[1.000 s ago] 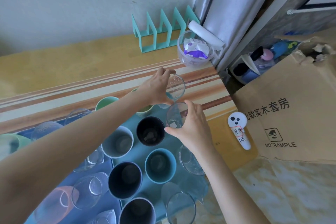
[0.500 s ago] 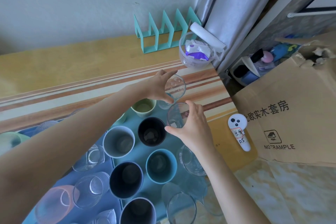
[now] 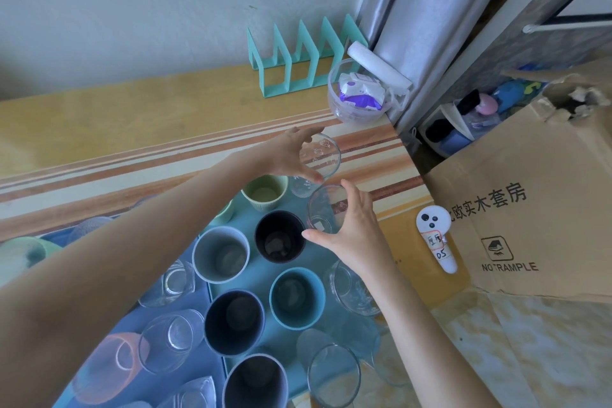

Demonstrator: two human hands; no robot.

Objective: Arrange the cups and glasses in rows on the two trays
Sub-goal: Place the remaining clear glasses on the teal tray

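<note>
From my side this looks like a home: a wooden surface [image 3: 99, 116] against a plain wall [image 3: 132, 10], a grey curtain [image 3: 414, 10], a teal rack [image 3: 291, 84], toiletry bottles [image 3: 485, 106] in the corner, and a torn cardboard box [image 3: 530, 225] (printed "NO TRAMPLE") standing on the tiled floor [image 3: 530, 358].

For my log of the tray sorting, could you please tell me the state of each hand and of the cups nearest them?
left hand, gripping the printed glass
right hand, gripping the clear glass
pale green cup, standing upright
black cup, standing upright
grey cup, standing upright
teal cup, standing upright
cardboard box, top torn open
</note>
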